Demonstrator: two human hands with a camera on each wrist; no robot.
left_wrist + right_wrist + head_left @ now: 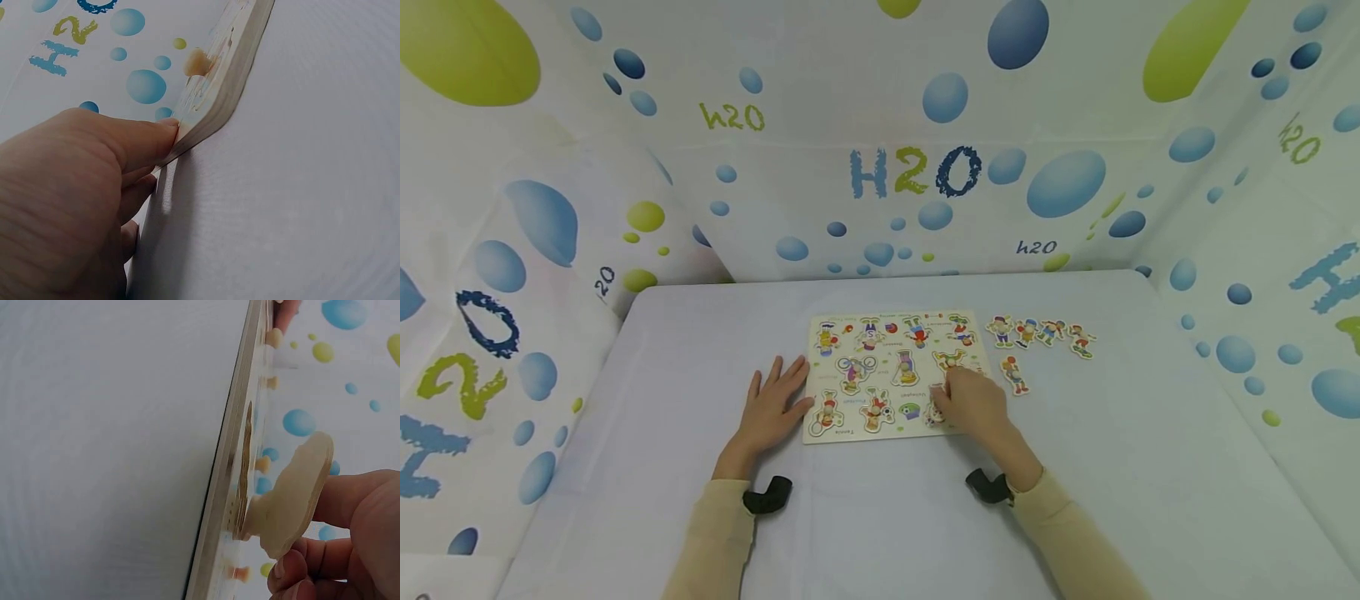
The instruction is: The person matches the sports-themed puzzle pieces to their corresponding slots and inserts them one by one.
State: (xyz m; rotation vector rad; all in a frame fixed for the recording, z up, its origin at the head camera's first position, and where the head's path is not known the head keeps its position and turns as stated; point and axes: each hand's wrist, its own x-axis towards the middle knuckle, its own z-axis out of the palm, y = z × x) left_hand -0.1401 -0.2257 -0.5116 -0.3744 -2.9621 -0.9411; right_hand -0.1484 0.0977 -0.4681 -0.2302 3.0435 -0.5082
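**Inspector A:** Landmark is the flat wooden peg-puzzle board with cartoon figures, lying on the pale grey table. The left hand lies flat on the table, fingers straight and spread, fingertips touching the board's left edge.

**Inspector B:** Confirmed. And the right hand?

**Inspector A:** It rests over the board's near right corner. Thumb and fingers pinch a thin, pale wooden puzzle piece, held tilted, its lower edge touching the board's face, its upper part lifted clear.

**Inspector B:** Orientation?

**Inspector A:** The piece's long axis runs roughly along the board's surface, and it lies directly at the fingertips, between the hand and the board. The right hand is the nearer one; the left is at the opposite edge.

**Inspector B:** Anything else?

**Inspector A:** Five loose cartoon figure pieces lie on the table just right of the board. Whether the held piece sits over an empty recess cannot be told.
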